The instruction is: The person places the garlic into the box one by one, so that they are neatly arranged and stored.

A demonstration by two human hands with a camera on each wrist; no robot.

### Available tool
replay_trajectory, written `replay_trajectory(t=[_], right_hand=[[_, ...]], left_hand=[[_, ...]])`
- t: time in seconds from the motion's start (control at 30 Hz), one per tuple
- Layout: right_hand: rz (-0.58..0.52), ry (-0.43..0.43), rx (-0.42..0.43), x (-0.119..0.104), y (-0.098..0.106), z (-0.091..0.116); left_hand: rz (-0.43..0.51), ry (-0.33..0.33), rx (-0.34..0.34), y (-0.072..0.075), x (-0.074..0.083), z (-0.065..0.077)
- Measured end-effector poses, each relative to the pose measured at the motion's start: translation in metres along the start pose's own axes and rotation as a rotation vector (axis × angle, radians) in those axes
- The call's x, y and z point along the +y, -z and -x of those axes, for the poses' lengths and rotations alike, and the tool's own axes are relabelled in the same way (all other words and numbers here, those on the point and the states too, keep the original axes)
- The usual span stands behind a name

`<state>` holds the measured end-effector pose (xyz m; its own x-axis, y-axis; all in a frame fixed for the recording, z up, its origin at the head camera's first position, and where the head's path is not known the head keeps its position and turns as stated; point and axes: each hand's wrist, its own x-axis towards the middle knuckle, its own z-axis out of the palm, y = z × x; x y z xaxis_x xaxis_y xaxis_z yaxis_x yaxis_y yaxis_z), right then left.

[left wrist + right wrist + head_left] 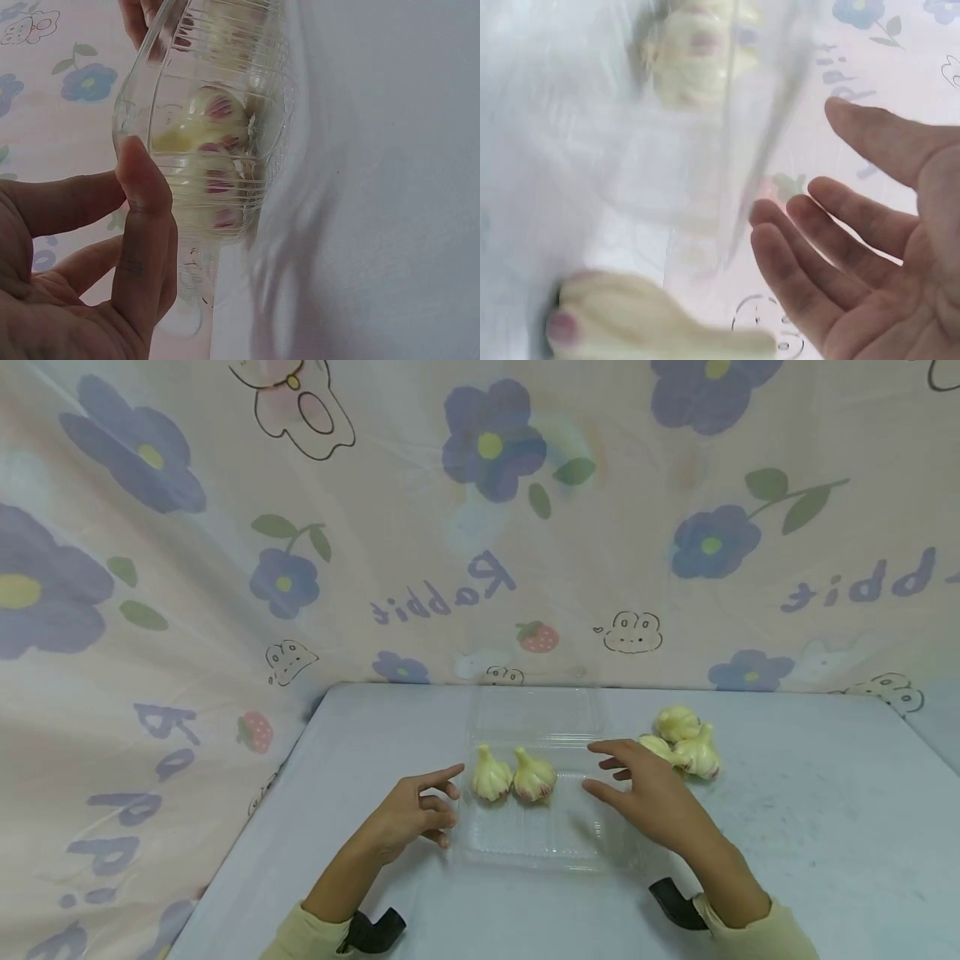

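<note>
A clear plastic clamshell box (517, 852) lies on the table, its lid (536, 710) folded back toward the wall. Inside it two garlic bulbs (491, 774) stand side by side in the left half. My left hand (416, 817) is at the box's left side, fingers loosely bent; in the left wrist view a fingertip (139, 169) is right at the rim. Over the box's right edge hovers my right hand (648, 789), fingers spread and nothing between them. In the right wrist view its fingers (847, 247) are beside the blurred box wall.
A small pile of garlic bulbs (696, 752) sits right of the box, partly behind my right hand. The white table (817, 827) ends at a cloth wall (585, 568) printed with flowers and rabbits. Black wrist mounts (375, 932) stick out under both sleeves.
</note>
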<state>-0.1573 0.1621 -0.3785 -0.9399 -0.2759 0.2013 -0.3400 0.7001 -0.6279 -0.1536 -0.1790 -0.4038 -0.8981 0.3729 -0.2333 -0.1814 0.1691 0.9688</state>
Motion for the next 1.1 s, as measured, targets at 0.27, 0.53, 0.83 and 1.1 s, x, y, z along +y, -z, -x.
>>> replay_trajectory(t=[0.27, 0.53, 0.83, 1.1], right_hand=[[-0.011, 0.003, 0.0, 0.01, 0.02, 0.011], [0.096, 0.057, 0.039, 0.03, 0.037, 0.024], [0.13, 0.04, -0.024, 0.056, 0.049, 0.029], [0.112, 0.015, -0.146, 0.074, 0.048, 0.03]], left_hand=[[-0.003, -0.01, 0.001, 0.001, 0.0, 0.0], [0.012, -0.024, -0.016, 0.0, -0.002, -0.002], [0.007, -0.015, -0.006, 0.0, -0.001, 0.002], [0.011, -0.027, -0.026, 0.0, 0.0, 0.002]])
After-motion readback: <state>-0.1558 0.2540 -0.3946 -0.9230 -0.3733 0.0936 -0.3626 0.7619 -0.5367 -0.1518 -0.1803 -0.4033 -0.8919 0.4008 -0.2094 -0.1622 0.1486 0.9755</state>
